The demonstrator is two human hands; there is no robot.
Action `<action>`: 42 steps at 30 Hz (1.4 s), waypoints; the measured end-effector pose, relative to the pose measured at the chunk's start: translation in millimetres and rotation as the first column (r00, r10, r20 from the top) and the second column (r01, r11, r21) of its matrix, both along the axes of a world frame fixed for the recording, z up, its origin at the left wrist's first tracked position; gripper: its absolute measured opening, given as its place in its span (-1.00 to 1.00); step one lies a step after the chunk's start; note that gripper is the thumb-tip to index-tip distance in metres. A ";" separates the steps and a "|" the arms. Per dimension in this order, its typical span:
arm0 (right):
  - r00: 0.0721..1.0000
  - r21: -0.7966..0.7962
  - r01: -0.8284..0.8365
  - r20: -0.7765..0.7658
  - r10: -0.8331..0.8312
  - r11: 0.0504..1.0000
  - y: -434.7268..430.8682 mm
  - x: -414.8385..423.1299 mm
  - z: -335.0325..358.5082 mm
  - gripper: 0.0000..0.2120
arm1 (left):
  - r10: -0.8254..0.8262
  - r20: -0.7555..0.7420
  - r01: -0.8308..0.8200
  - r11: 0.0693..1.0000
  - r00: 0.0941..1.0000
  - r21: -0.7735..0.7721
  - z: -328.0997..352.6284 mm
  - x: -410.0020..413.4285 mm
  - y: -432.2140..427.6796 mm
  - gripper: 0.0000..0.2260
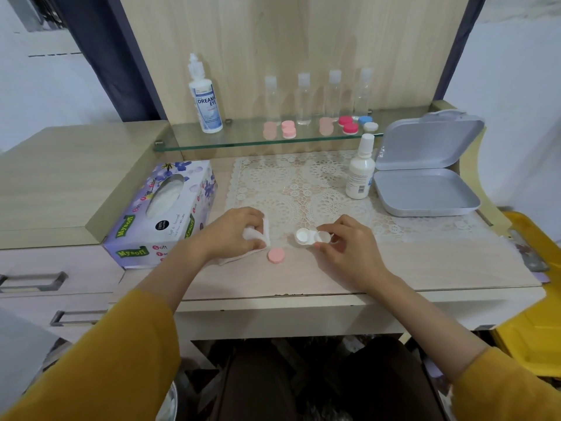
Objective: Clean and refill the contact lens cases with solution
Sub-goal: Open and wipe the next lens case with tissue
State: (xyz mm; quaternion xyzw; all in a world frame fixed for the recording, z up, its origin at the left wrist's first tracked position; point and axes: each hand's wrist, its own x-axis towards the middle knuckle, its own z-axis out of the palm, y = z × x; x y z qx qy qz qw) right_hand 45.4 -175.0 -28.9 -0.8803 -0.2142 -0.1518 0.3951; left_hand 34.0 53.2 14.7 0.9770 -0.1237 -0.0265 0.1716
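A white contact lens case (305, 237) with two open wells lies on the desk near the lace mat's front edge. My right hand (343, 247) pinches its right well between thumb and fingers. A pink cap (276, 255) lies flat on the desk just left of the case. My left hand (233, 235) grips a folded white tissue (264, 230) beside the cap. A small white solution bottle (360, 170) stands capped on the mat at the right. A large solution bottle (204, 97) stands on the glass shelf (243, 144).
A tissue box (164, 214) lies at the left. An open grey tin (425, 165) sits at the right. On the shelf stand several clear bottles (303, 98) and pink (288, 129), red (347, 124) and blue-white (367, 123) lens cases. A yellow bin (534, 299) is at far right.
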 end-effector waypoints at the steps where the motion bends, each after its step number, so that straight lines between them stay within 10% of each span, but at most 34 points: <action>1: 1.000 0.012 0.000 0.002 0.000 1.000 0.3 -0.4 0.6 -0.79 | 0.021 0.014 -0.021 1.000 1.000 -0.023 -1.0 -0.3 -0.2 -0.90; 13: 0.998 0.052 -0.062 0.008 0.061 0.997 7.2 -1.4 2.6 -0.77 | 0.159 0.181 -0.073 0.910 0.971 -0.408 12.0 -28.9 -14.3 -0.75; 42: 0.970 0.073 -0.123 0.219 0.105 0.990 12.9 -1.1 -11.0 -0.82 | 0.015 0.697 0.203 0.952 0.717 -0.229 -50.1 -23.0 -38.3 -0.81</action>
